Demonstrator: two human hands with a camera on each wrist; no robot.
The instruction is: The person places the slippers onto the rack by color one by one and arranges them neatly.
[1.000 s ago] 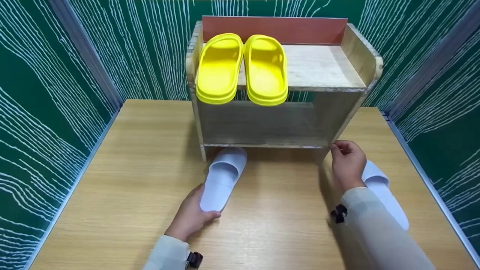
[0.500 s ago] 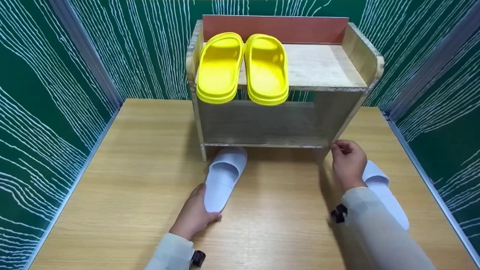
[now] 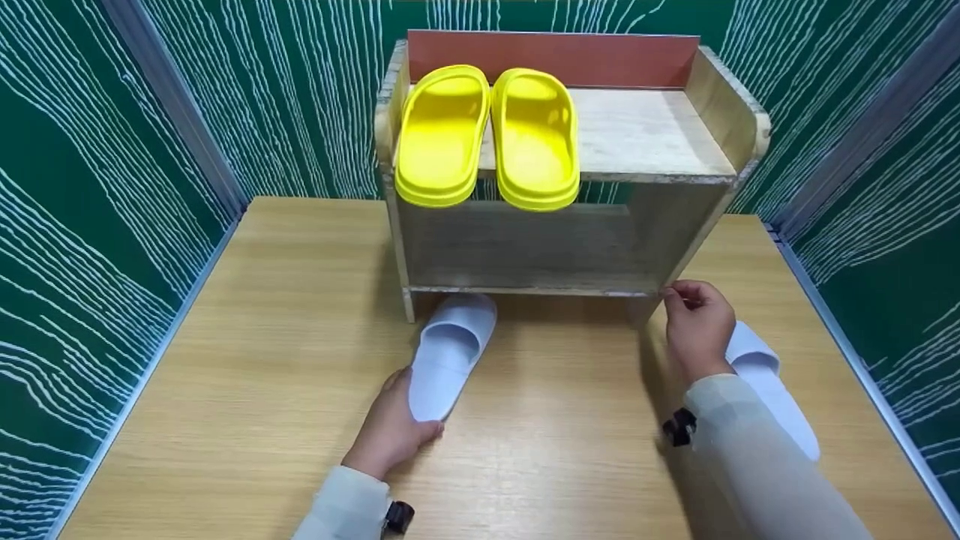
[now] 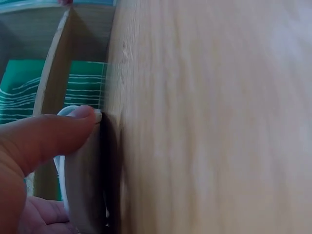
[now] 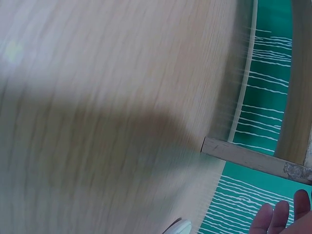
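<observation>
My left hand (image 3: 394, 427) grips a white slipper (image 3: 439, 375) by its heel, thumb at the heel end and fingers along the left side. The slipper lies sole down, its toe reaching under the lower shelf of the wooden shoe rack (image 3: 525, 291). In the left wrist view the thumb (image 4: 58, 139) presses the slipper's heel edge (image 4: 84, 185), close over the table. My right hand (image 3: 699, 330) pinches the front edge of the rack's right side panel at lower-shelf height. Fingertips (image 5: 280, 214) show beside the rack's leg (image 5: 248, 160) in the right wrist view.
A second white slipper (image 3: 772, 390) lies right of the rack, partly behind my right forearm. A pair of yellow slippers (image 3: 439, 142) sits on the left of the top shelf, heels over the front edge. Green walls with white lines enclose the wooden table (image 3: 225, 360).
My left hand and the heel of the slipper have shifted slightly to the right, with the toe still under the shelf. The right hand stays at the rack's edge.
</observation>
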